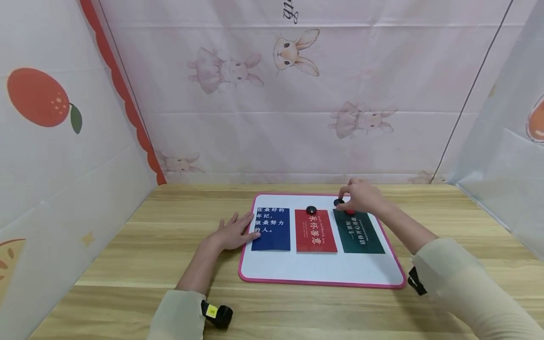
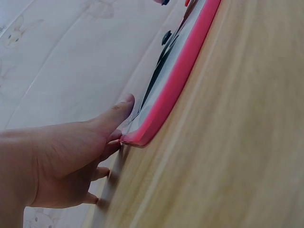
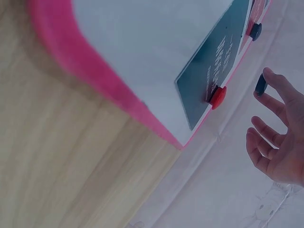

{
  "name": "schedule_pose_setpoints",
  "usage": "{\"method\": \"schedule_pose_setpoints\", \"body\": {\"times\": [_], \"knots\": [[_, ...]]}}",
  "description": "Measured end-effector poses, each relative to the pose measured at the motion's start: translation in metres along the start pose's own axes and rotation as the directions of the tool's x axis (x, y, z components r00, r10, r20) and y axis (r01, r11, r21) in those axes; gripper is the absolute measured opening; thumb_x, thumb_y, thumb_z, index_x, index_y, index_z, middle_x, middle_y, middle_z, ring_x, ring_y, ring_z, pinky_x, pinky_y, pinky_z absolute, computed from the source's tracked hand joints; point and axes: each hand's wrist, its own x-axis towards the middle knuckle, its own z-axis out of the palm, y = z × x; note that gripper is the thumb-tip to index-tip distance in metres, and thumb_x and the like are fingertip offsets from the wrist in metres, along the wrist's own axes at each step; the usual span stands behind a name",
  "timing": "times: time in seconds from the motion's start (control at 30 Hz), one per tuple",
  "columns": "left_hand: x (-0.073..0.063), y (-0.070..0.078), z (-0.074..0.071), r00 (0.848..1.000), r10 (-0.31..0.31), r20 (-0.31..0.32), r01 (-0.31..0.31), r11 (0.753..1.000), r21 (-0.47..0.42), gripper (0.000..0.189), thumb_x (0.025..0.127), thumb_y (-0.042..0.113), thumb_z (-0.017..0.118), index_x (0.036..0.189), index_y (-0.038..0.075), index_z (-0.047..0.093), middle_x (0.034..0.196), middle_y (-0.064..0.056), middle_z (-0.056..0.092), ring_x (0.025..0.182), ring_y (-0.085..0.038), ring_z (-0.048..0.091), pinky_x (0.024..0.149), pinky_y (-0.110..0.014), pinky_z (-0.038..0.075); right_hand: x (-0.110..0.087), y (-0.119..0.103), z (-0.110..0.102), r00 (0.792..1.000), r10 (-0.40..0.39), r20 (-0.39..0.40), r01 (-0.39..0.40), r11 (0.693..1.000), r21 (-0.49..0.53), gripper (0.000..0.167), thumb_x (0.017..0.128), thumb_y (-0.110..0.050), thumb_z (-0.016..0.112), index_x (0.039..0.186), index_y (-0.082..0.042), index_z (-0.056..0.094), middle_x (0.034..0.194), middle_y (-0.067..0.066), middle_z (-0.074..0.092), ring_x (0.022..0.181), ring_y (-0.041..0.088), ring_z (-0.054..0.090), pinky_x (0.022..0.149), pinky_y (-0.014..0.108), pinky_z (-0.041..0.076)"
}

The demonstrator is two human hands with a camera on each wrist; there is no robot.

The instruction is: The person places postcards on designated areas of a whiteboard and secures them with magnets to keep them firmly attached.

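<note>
My right hand (image 1: 362, 197) pinches a black round magnet (image 3: 261, 85) between thumb and index finger, lifted off the board in the right wrist view. Below it, a red magnet (image 3: 218, 98) sits at the top of the dark green card (image 1: 361, 233). In the middle, a black magnet (image 1: 311, 210) sits on the top edge of the red card (image 1: 316, 232). My left hand (image 1: 233, 233) rests at the board's left edge with fingers spread, its thumb reaching over the left side of the blue card (image 1: 272, 238). All three cards lie on the whiteboard (image 1: 323, 269).
The whiteboard's pink rim (image 2: 164, 102) lies on a wood-grain table (image 1: 297, 311). Behind the table hangs a rabbit-print cloth (image 1: 276, 141), with further printed cloth (image 1: 106, 189) along the left side. Each wrist wears a black strap, with a small device (image 1: 223, 315) on the left.
</note>
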Motion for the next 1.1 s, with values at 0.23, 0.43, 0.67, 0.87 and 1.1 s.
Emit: {"method": "schedule_pose_setpoints", "body": {"times": [0.23,0.43,0.67,0.87,1.1], "knots": [[0.0,0.002,-0.001,1.0,-0.003,-0.001,0.003,1.0,0.004,0.075,0.09,0.055,0.045,0.148,0.014,0.02,0.151,-0.007,0.016,0.136,-0.035,0.003,0.103,-0.057,-0.004,0.003,-0.004,0.004,1.0,-0.014,-0.001,0.014,1.0,-0.005,0.034,0.069,-0.036,0.079,0.095,-0.015,0.071,0.097,0.012,0.054,0.086,0.025,0.049,0.063,0.031,0.048],[0.001,0.002,-0.001,1.0,-0.008,-0.004,0.008,1.0,0.009,0.075,0.09,0.055,0.045,0.148,0.014,0.02,0.151,-0.007,0.016,0.136,-0.035,0.004,0.104,-0.056,-0.003,0.007,-0.01,0.005,1.0,-0.029,0.004,0.029,1.0,0.004,0.035,0.069,-0.037,0.079,0.095,-0.015,0.071,0.097,0.012,0.053,0.085,0.025,0.049,0.064,0.031,0.047],[0.001,0.001,0.0,1.0,-0.004,-0.006,0.004,1.0,0.004,0.075,0.09,0.055,0.046,0.148,0.014,0.02,0.151,-0.007,0.016,0.136,-0.035,0.004,0.103,-0.057,-0.004,0.008,-0.019,0.004,0.999,-0.04,-0.007,0.04,0.999,-0.001,0.034,0.069,-0.036,0.08,0.095,-0.016,0.071,0.098,0.011,0.054,0.086,0.024,0.049,0.065,0.031,0.047],[0.001,0.0,0.0,1.0,-0.004,-0.007,0.004,1.0,-0.003,0.075,0.09,0.055,0.046,0.147,0.013,0.02,0.151,-0.007,0.017,0.136,-0.035,0.004,0.103,-0.057,-0.004,0.01,-0.025,0.004,0.999,-0.045,0.002,0.045,0.999,-0.008,0.036,0.07,-0.037,0.079,0.097,-0.015,0.071,0.101,0.013,0.054,0.09,0.026,0.049,0.068,0.034,0.048],[-0.001,0.0,0.0,1.0,0.007,-0.002,-0.007,1.0,-0.007,0.075,0.091,0.054,0.045,0.147,0.012,0.021,0.151,-0.008,0.017,0.136,-0.035,0.004,0.103,-0.057,-0.004,0.014,-0.032,0.008,0.999,-0.042,0.019,0.042,0.999,0.003,0.038,0.07,-0.04,0.079,0.098,-0.015,0.071,0.102,0.013,0.054,0.092,0.026,0.048,0.069,0.035,0.048]]}}
